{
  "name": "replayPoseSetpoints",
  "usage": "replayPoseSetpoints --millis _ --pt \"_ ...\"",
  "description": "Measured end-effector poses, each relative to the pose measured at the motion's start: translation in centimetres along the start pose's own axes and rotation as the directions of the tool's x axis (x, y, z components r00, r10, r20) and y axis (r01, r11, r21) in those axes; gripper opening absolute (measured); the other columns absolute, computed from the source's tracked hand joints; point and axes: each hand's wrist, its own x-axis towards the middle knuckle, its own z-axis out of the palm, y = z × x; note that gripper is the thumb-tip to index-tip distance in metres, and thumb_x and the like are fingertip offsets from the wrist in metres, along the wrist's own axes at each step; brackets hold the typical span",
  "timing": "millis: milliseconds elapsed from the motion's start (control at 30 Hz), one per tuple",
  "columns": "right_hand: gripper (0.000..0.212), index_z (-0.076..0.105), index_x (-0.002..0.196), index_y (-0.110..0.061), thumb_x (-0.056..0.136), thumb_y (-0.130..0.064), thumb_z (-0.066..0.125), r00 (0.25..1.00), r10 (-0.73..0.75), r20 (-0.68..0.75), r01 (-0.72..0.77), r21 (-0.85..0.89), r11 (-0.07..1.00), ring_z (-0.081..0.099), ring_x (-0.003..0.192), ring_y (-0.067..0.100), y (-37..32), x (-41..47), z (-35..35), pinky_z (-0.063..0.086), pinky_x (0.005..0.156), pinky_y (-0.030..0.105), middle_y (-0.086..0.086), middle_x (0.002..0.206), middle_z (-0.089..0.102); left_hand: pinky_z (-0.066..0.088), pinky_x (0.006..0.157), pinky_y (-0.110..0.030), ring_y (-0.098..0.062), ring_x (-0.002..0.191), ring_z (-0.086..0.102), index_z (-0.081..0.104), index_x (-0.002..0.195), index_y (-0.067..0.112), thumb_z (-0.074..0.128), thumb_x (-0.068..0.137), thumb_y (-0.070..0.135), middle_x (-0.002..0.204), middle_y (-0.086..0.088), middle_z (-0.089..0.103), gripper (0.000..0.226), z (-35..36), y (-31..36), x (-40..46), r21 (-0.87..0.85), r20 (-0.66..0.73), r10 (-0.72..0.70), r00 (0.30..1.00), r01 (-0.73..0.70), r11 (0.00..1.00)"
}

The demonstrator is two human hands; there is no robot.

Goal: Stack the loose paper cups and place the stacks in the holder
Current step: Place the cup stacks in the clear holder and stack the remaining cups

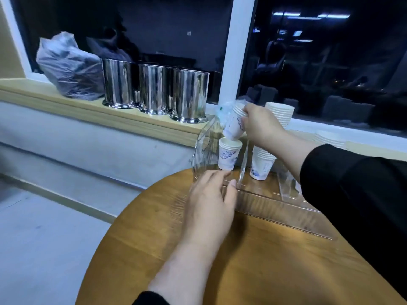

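Fingers (247,116) of the right hand (262,126) are curled round a tilted cup stack (234,124) above the holder (275,205), whose near-left edge is touched by the left hand (211,194), its fingers relaxed.

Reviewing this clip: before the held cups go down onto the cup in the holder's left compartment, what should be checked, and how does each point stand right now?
1. Grip on the held stack: right hand pinches it near the rims. Ok.
2. Stack over the target cup: its base sits just above that cup's rim. Ok.
3. Stack upright: it leans, top toward the right hand. Not ok.
4. Holder steadied: left hand rests on its front edge with straight fingers. Ok.
5. Target cup empty: its inside is hidden. Cannot tell.
6. Neighbouring stack clear of the path: it stands beyond the divider. Ok.
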Motion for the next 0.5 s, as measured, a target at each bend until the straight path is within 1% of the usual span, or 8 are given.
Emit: replayPoseSetpoints --millis 67,100,133,200,267,367,433,500 --pt "0.008 0.056 0.097 -0.004 0.096 -0.009 0.049 0.998 0.006 0.062 -0.003 -0.045 0.999 0.059 0.101 0.037 0.1 0.7 1.2 0.035 0.068 0.032 0.017 0.098 0.061 0.05 0.091 -0.034 -0.017 0.101 0.063 0.07 0.115 0.021 0.042 0.09 0.043 0.109 0.008 0.067 0.044 -0.1 0.1 0.1 0.008 0.011 -0.008 1.0 0.008 1.0" --pt "0.011 0.057 0.101 -0.004 0.097 -0.012 0.051 0.995 0.008 0.099 -0.002 -0.065 0.998 0.059 0.105 0.038 0.2 0.8 1.6 0.039 0.071 0.033 0.017 0.102 0.062 0.05 0.091 -0.034 -0.017 0.101 0.063 0.07 0.115 0.021 0.043 0.091 0.043 0.11 0.009 0.067 0.042 -0.1 0.1 0.1 0.014 0.017 -0.009 1.0 0.008 1.0" --pt "0.019 0.059 0.112 -0.003 0.099 -0.015 0.052 0.993 0.002 0.114 0.006 -0.077 0.997 0.058 0.11 0.038 0.2 0.8 1.9 0.044 0.078 0.036 0.018 0.112 0.062 0.049 0.091 -0.034 -0.017 0.102 0.063 0.07 0.116 0.022 0.045 0.091 0.041 0.11 0.009 0.067 0.04 -0.1 0.1 0.2 0.018 0.022 -0.008 1.0 0.008 1.0" --pt "0.034 0.055 0.131 -0.003 0.102 -0.019 0.049 0.998 -0.037 0.057 0.04 -0.06 0.997 0.054 0.119 0.038 0.2 0.2 1.9 0.044 0.094 0.039 0.019 0.131 0.057 0.049 0.092 -0.033 -0.018 0.103 0.063 0.07 0.117 0.022 0.049 0.092 0.038 0.111 0.008 0.067 0.036 -0.2 0.1 0.2 0.025 0.027 -0.008 1.0 0.008 1.0" --pt "0.036 0.054 0.136 -0.007 0.103 -0.02 0.046 0.995 -0.09 -0.042 0.091 0.019 0.996 0.053 0.123 0.034 0.0 -1.6 1.3 0.04 0.099 0.036 0.016 0.135 0.056 0.048 0.092 -0.032 -0.017 0.103 0.063 0.07 0.117 0.021 0.052 0.092 0.035 0.112 0.008 0.068 0.034 -0.3 0.2 0.1 0.018 0.019 -0.002 1.0 0.001 1.0" --pt "0.029 0.063 0.126 -0.011 0.102 -0.021 0.049 0.977 -0.116 -0.182 0.154 0.213 0.965 0.057 0.113 0.023 0.0 -6.5 -0.5 0.037 0.091 0.024 0.006 0.123 0.064 0.046 0.091 -0.028 -0.015 0.103 0.062 0.07 0.116 0.02 0.054 0.092 0.03 0.11 0.008 0.067 0.03 -0.4 0.6 -0.2 -0.014 -0.038 0.035 0.999 -0.036 0.999" --pt "0.02 0.067 0.114 -0.016 0.1 -0.021 0.053 0.952 -0.09 -0.293 0.191 0.334 0.923 0.059 0.098 0.011 0.7 -11.1 -1.9 0.043 0.083 0.023 -0.006 0.107 0.066 0.046 0.089 -0.026 -0.014 0.101 0.063 0.07 0.114 0.019 0.056 0.093 0.028 0.108 0.008 0.067 0.026 -0.4 1.2 -0.7 -0.031 -0.064 0.053 0.997 -0.055 0.998" --pt "0.015 0.069 0.107 -0.019 0.099 -0.019 0.056 0.933 -0.026 -0.359 0.188 0.425 0.885 0.059 0.092 0.003 2.2 -16.2 -2.9 0.047 0.079 0.022 -0.014 0.098 0.064 0.046 0.089 -0.025 -0.013 0.1 0.063 0.07 0.112 0.02 0.056 0.093 0.027 0.106 0.01 0.067 0.024 0.0 2.0 -1.6 -0.039 -0.051 0.062 0.997 -0.064 0.997"
